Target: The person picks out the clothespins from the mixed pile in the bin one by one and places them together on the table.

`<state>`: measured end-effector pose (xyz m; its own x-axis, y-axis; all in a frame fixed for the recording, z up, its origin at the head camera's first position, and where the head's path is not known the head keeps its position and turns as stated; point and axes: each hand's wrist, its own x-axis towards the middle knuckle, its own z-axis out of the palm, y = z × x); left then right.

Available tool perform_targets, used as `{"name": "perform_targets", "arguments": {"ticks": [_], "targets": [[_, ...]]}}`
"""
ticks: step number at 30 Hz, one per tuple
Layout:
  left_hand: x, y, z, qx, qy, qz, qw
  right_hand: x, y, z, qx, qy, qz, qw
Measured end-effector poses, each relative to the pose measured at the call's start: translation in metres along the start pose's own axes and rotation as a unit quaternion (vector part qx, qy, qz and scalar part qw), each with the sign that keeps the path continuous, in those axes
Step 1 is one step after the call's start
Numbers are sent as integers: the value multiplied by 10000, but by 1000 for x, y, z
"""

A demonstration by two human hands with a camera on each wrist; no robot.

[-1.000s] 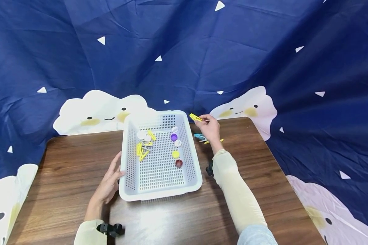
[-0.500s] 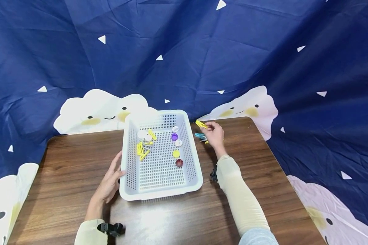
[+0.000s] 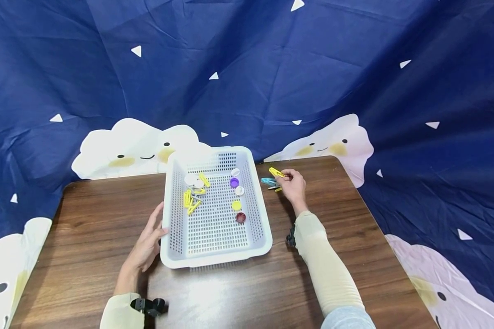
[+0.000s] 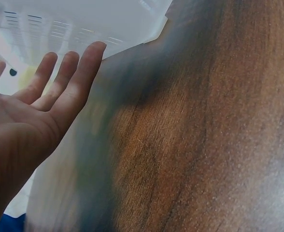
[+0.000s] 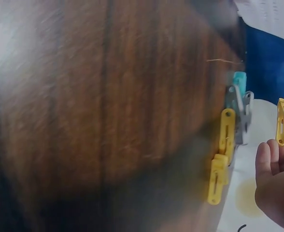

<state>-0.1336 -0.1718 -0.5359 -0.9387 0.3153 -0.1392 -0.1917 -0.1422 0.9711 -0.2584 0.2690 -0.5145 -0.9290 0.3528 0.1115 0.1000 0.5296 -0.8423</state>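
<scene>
Between thumb and fingers my right hand (image 3: 294, 186) pinches a yellow clothespin (image 3: 276, 172), raised above the table to the right of the basket. Below it on the table lie a blue clothespin (image 3: 268, 182), grey ones (image 5: 238, 113) and yellow ones (image 5: 226, 133), in a small group. My left hand (image 3: 146, 244) rests against the left side of the white plastic basket (image 3: 216, 261), fingers extended, as the left wrist view also shows. Inside the basket, several yellow clothespins (image 3: 188, 199) and a grey one lie at the left, near white round caps (image 3: 191, 180).
Along the basket's right half runs a loose row of caps: white, a purple cap (image 3: 234, 183), white, a yellow cap (image 3: 236, 206) and a dark red cap (image 3: 240, 218). The brown wooden table (image 3: 107, 205) ends at a blue curtain (image 3: 247, 68) behind.
My right hand has moved to the right and toward me, carrying the yellow clothespin away from the basket's far right corner. The left hand and basket have stayed in place.
</scene>
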Motion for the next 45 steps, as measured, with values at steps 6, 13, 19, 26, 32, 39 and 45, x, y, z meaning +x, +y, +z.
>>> {"name": "perform_targets", "arguments": {"ticks": [6,13,19,26,32,39,45], "targets": [[1,1,1,-59,-6,-28,10000,-1,12,-2,-261,26,129,9996],[1,2,2,-61,-6,-43,10000,0,20,-4,-398,21,174,9991],[0,2,1,-87,1,-44,10000,-2,22,-5,-502,54,258,9984],[0,1,0,-101,-2,-4,9999,-4,24,-5,-474,43,386,9981],[0,0,0,-71,-15,4,10000,-2,28,-5,-549,113,410,9976],[0,-1,0,-90,-17,24,10000,-2,28,-4,-517,168,480,9974],[0,-1,0,-84,-23,44,10000,-3,28,-4,-456,166,534,9974]]}}
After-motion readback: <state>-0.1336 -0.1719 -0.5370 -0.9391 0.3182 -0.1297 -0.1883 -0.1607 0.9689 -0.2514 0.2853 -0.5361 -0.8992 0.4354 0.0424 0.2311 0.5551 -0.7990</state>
